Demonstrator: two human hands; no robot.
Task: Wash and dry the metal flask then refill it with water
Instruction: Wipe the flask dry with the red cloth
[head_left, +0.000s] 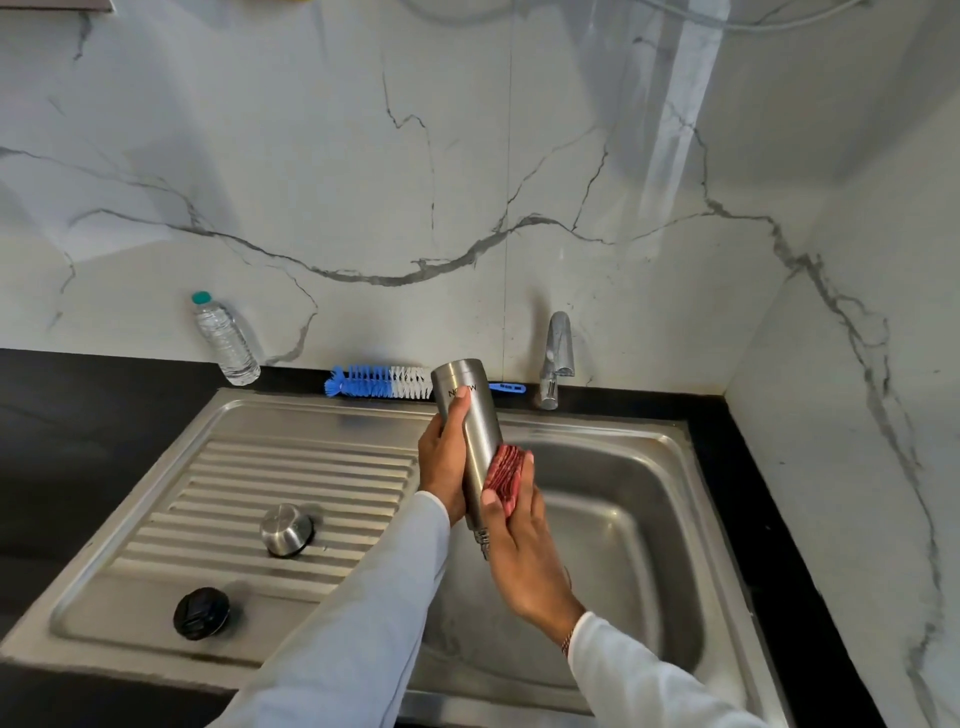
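i hold the metal flask (470, 436) upside down over the sink basin (623, 519), base up and tilted slightly left, its threaded mouth pointing down. my left hand (441, 467) is curled round the flask's left side, one finger lying over the printed lettering, so the brand cannot be read in full. my right hand (519, 540) presses a red scrub pad (505, 473) against the flask's lower right side, fingers closed over the pad; most of the pad is covered by them and its full shape is not visible. the flask's mouth is partly hidden behind my right hand.

on the ribbed draining board (208, 493) to the left sits a steel cup lid (287, 529), and nearer me a black stopper (201, 613). a blue and white bottle brush (379, 382) lies on the black bench (78, 415) along the wall, its handle partly hidden behind the flask. a plastic water bottle (226, 340) with a green cap stands further left. the tap (557, 358) stands at the back of the basin; whether water is running i cannot tell. both white sleeves (363, 623) are cut off at the lower edge.
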